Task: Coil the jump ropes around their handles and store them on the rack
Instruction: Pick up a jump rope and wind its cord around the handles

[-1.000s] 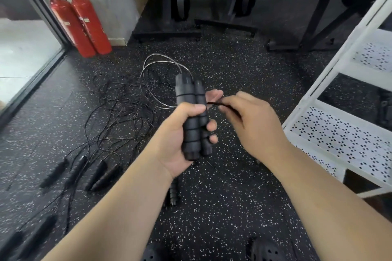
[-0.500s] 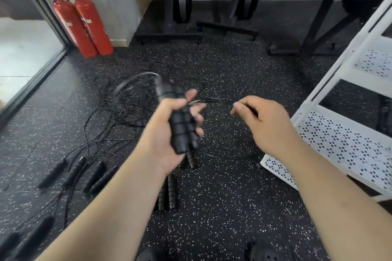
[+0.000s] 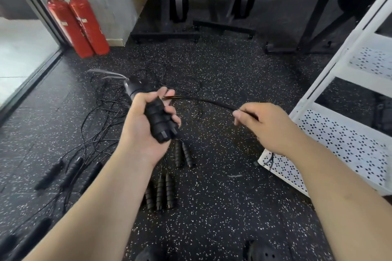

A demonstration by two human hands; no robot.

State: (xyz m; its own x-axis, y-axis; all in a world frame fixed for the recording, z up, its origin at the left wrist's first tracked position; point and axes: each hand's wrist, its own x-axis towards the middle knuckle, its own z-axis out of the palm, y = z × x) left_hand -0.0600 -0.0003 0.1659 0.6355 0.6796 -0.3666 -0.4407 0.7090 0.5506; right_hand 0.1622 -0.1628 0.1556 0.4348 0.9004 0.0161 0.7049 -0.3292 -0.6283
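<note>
Jump rope handles (image 3: 158, 119), paired, are gripped in the left hand (image 3: 137, 127) above the floor. Right hand (image 3: 271, 127) pinches the cord (image 3: 207, 101), which stretches between the hands, slightly bowed. Judgement: winding step. Hold tension even, lay turns side by side, pin each wrap with the thumb. Rack (image 3: 339, 140) stands close on the right. Fire extinguisher (image 3: 89, 27) labels too blurred to read; no other writing visible.

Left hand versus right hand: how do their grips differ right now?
The left hand grips the two handles in a full fist; the right hand only pinches the cord at its fingertips. The left hand shows its palm side, the right hand its back. The right hand is nearer the rack than the left hand. Both hold the same jump rope, cord stretched between them.
</note>
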